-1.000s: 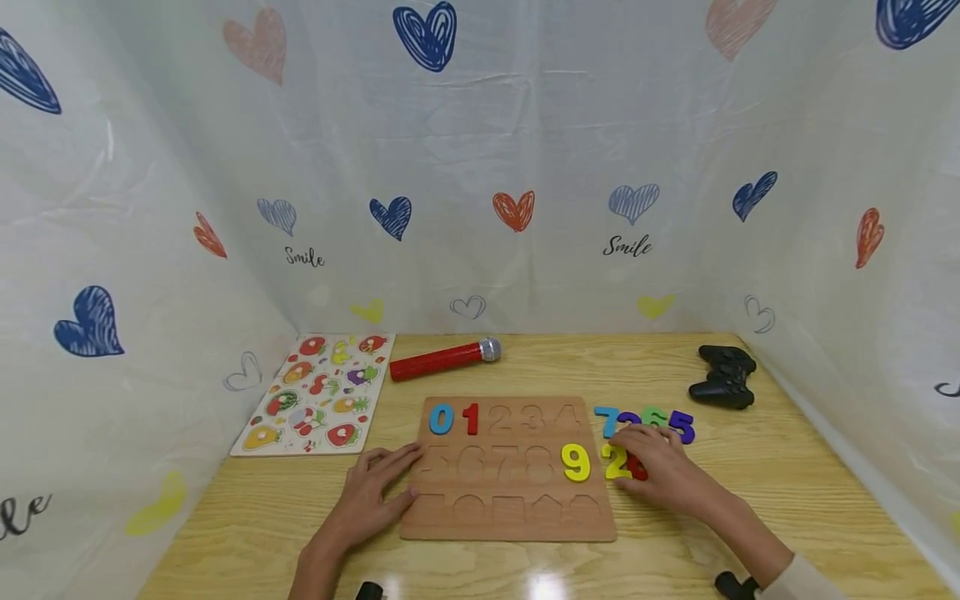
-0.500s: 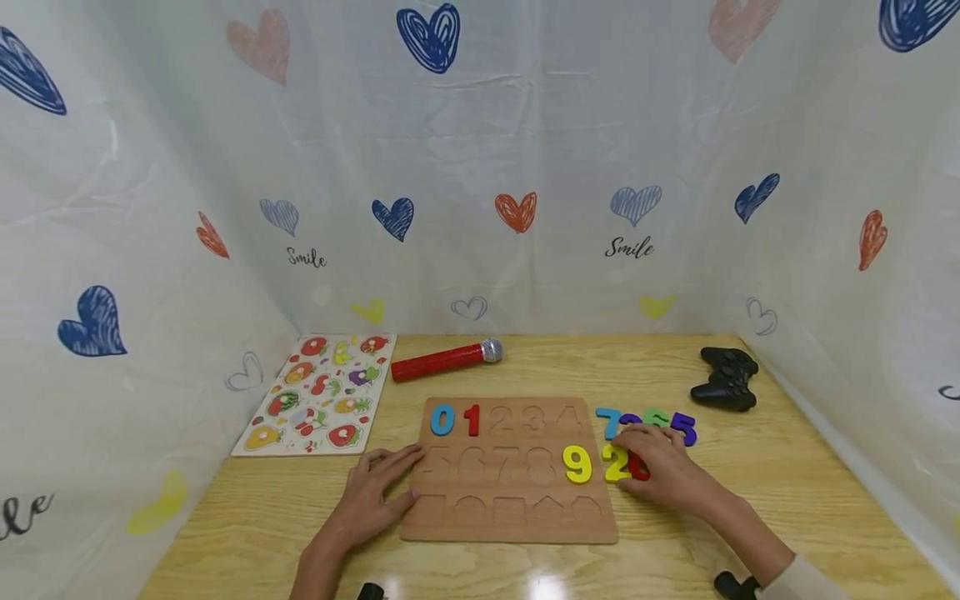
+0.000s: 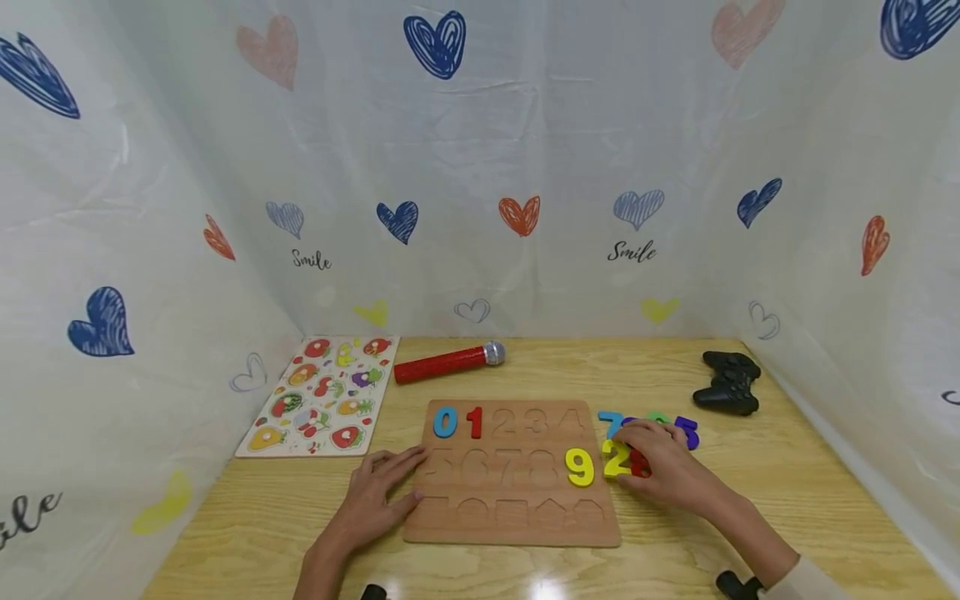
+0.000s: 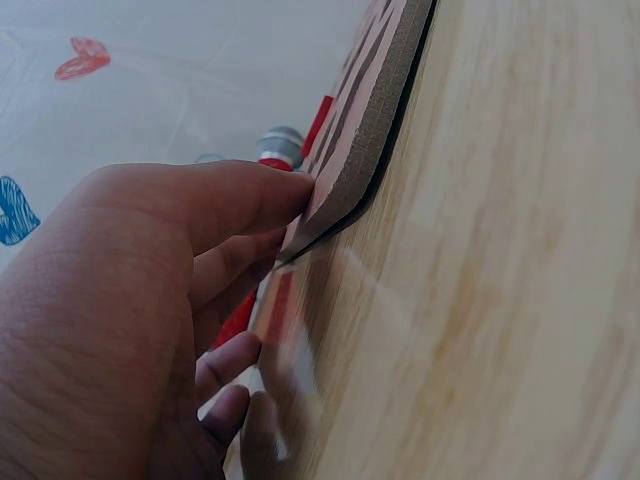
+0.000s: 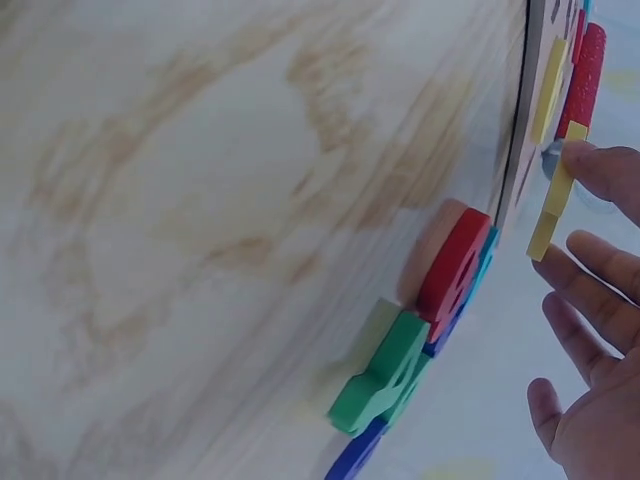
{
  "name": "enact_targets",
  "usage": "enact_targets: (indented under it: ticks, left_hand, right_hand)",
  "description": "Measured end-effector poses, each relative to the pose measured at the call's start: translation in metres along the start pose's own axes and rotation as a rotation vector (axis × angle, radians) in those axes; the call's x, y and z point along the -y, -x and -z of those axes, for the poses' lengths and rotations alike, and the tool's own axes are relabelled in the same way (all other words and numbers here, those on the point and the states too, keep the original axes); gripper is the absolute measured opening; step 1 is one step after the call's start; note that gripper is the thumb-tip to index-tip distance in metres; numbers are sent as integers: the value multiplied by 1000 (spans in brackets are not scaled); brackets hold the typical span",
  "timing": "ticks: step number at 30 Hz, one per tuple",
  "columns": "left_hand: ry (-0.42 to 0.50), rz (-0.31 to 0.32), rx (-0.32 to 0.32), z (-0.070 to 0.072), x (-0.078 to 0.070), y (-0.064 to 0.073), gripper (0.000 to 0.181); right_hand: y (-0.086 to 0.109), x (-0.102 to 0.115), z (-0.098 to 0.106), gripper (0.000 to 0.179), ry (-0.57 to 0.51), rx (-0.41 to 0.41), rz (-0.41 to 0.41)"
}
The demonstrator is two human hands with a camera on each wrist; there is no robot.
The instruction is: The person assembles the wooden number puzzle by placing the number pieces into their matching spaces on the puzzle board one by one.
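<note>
My right hand [image 3: 667, 467] pinches a yellow number 2 [image 3: 617, 459] between thumb and fingertips. In the right wrist view that yellow 2 [image 5: 557, 195] is held clear of the table, above the red numeral [image 5: 455, 262] and the green numeral [image 5: 385, 375]. My left hand [image 3: 378, 500] touches the left edge of the wooden number board [image 3: 510, 492] with thumb and fingertips. In the left wrist view, the thumb lies right at the board's corner [image 4: 345, 180]. Seated in the board are a blue 0 [image 3: 445, 422], a red 1 [image 3: 475, 422] and a yellow 9 [image 3: 580, 467].
Right of the board lie a light blue 7 [image 3: 609, 422], a purple 5 [image 3: 687, 432] and other numerals partly hidden by my right hand. Behind are a red microphone [image 3: 442, 364], a fruit puzzle board [image 3: 318, 400] and a black game controller [image 3: 727, 383]. A heart-print curtain surrounds the table.
The yellow 2 has come up slightly off the table in my right hand's pinch, and more of the red numeral beneath is covered. My left hand stays at the board.
</note>
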State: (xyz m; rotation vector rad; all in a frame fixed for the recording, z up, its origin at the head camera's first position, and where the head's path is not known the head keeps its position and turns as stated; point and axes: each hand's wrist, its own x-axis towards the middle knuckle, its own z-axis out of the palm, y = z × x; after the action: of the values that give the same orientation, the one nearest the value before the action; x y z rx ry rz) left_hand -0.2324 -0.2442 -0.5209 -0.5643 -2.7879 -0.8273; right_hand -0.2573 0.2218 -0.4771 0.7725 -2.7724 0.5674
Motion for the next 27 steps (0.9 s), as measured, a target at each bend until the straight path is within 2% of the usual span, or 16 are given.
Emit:
enact_targets:
  ticks: [16,27]
  left_hand:
    - [-4,20,28,0,1,-1,53]
    - [-8,29,30,1,-1,-1,53]
  right_hand:
    - [-14,14,2,51,-4,-43,58]
    - [-27,19,1,49,-26,-8,59]
